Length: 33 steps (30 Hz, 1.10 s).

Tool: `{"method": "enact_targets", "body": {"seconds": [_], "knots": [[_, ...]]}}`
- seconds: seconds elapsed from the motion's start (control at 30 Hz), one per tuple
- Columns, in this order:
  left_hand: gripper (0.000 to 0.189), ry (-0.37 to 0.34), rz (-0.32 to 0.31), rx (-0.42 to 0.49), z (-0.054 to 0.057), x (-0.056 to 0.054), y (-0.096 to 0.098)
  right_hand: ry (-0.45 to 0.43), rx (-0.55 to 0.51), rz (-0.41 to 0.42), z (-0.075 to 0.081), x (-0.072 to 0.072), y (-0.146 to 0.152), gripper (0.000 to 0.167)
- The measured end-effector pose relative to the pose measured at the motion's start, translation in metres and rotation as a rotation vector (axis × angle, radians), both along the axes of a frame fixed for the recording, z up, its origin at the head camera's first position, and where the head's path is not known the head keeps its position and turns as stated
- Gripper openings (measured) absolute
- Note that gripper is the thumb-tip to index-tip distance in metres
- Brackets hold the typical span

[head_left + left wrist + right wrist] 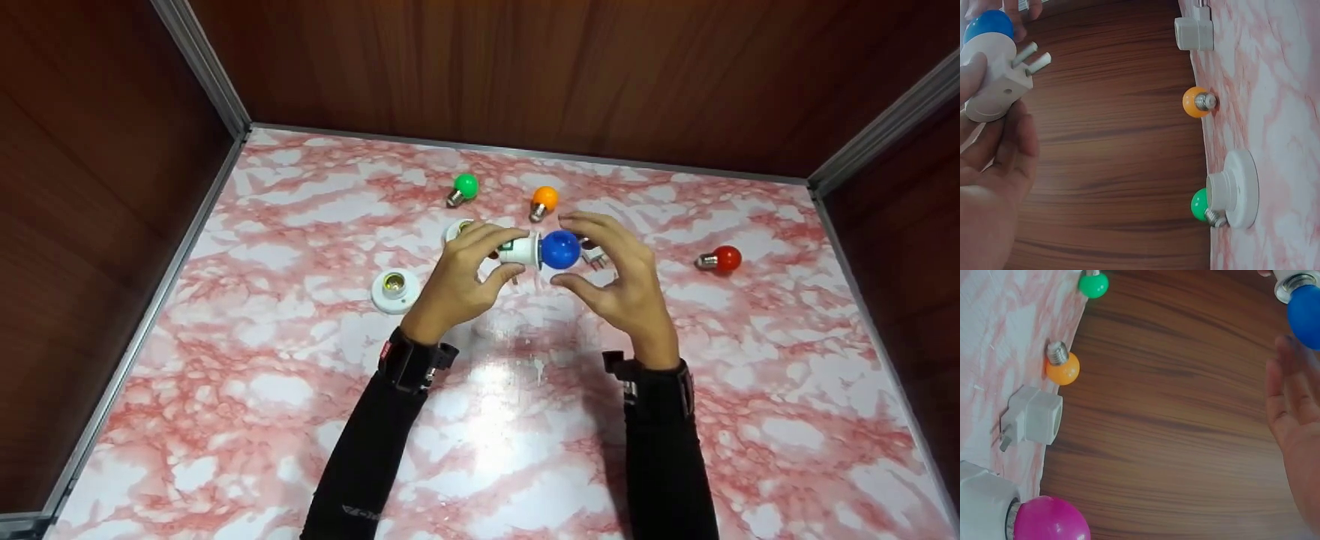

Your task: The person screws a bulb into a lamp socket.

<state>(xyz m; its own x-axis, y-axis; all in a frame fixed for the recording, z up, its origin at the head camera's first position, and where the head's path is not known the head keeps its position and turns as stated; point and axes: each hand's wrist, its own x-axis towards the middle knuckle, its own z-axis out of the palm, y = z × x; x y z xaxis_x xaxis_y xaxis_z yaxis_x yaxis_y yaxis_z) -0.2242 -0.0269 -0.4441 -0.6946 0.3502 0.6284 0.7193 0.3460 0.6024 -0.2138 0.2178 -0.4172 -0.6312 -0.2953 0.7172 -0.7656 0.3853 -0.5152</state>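
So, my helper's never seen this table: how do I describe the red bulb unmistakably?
In the head view, find the red-and-white marbled tabletop, then look to the right of the person's right hand. The red bulb lies there, silver base pointing left. Its colour and place nearest the right edge distinguish it from the green bulb and orange bulb.

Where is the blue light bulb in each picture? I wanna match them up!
Head view: the blue bulb is just right of the middle, at the end of the white socket.
Left wrist view: it is in the top left corner.
Right wrist view: top right corner, cut off by the edge.
Shared landmark: the orange bulb, which shows in all three.
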Motion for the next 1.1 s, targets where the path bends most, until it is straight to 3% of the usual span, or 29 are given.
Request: {"method": "enact_targets", "body": {"seconds": [0.17,0.33,0.73,1.1], "knots": [[0.036,-0.084,-0.043,-0.012,0.0003,0.0016,-0.0018,0.039,-0.004,0.037,0.0027,0.0014,-0.0011,0.049],[0.036,-0.102,-0.064,-0.028,-0.0002,0.0017,-0.0023,0.022,0.003,0.035,0.0032,0.0025,-0.0005,0.043],[0.039,-0.008,-0.02,-0.013,-0.001,0.0,-0.0018,-0.015,0.026,-0.032,-0.0004,0.0031,0.0008,0.052],[0.039,0.111,0.036,-0.031,0.0002,-0.0011,0.0004,-0.075,0.04,-0.083,-0.0015,0.0028,0.0002,0.043]]}}
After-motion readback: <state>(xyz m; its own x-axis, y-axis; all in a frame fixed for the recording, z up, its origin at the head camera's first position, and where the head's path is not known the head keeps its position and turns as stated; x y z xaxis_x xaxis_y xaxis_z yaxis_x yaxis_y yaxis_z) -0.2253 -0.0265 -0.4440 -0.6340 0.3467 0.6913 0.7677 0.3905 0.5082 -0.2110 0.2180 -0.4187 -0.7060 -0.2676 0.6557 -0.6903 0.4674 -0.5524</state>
